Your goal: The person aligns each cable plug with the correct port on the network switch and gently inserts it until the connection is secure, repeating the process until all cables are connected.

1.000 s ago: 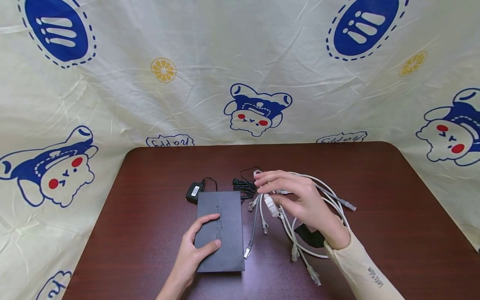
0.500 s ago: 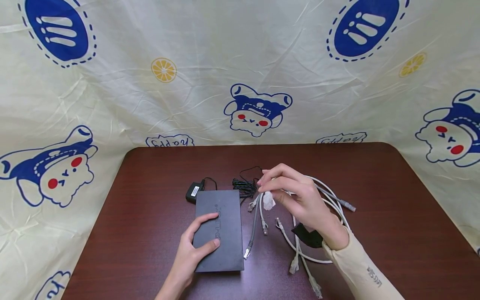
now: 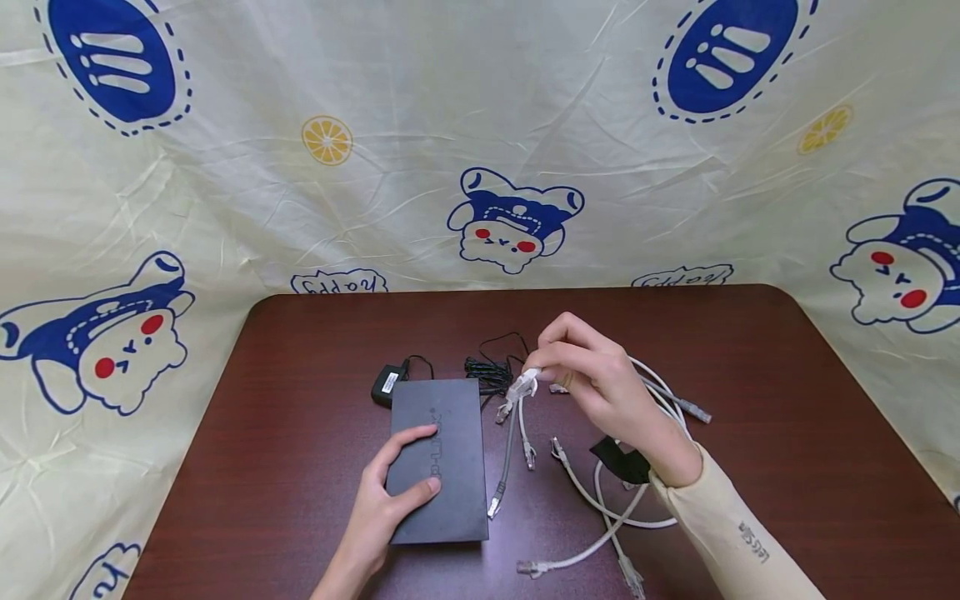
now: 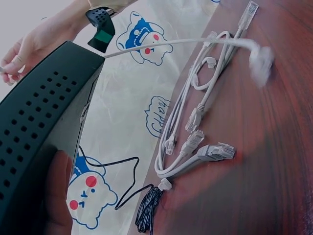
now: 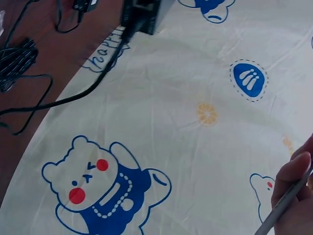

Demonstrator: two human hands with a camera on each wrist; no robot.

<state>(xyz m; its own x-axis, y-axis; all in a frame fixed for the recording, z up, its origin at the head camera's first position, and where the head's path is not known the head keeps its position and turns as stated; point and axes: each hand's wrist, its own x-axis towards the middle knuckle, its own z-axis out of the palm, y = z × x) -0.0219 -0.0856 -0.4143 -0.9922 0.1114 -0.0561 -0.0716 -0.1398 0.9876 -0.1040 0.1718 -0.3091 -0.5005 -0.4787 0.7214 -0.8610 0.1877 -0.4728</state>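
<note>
My left hand (image 3: 375,500) grips a flat, dark grey network switch (image 3: 461,458), with thumb and a finger over its lettered face; in the left wrist view its vented side (image 4: 39,112) fills the left. Right of the switch's far end, my right hand (image 3: 600,379) pinches a whitish network cable just behind its clear plug (image 3: 517,390). The right wrist view has that hand (image 5: 293,196) at the right edge with the cable (image 5: 281,208) in its fingers. This cable's other end (image 4: 261,66) is blurred in the left wrist view.
Several white and grey network cables (image 3: 630,523) lie loosely looped on the brown table (image 3: 300,450), under and beside my right arm. Behind the switch sit a black power adapter (image 3: 388,385) and a bundled black cord (image 3: 486,375). A printed sheet (image 3: 405,208) hangs beyond the table.
My right hand has lifted slightly and turned the plug to point down and left toward the switch. Another cable end has swung left near the table's front. My left hand stays put.
</note>
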